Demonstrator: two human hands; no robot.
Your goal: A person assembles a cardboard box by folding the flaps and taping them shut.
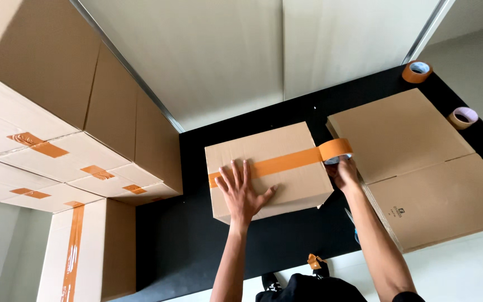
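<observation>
A closed cardboard box (275, 184) lies on the black table (197, 235), with a strip of orange tape (278, 163) running across its top. My left hand (242, 190) presses flat on the box top, fingers spread, over the strip's left part. My right hand (343, 172) is at the box's right edge, gripping an orange tape roll (335, 151) from which the strip runs.
Flattened cardboard sheets (420, 162) lie to the right on the table. Two spare tape rolls, one orange (417, 71) and one pale (463, 117), sit at the far right. Stacked taped boxes (57, 140) stand at the left. A white wall (241, 50) is behind.
</observation>
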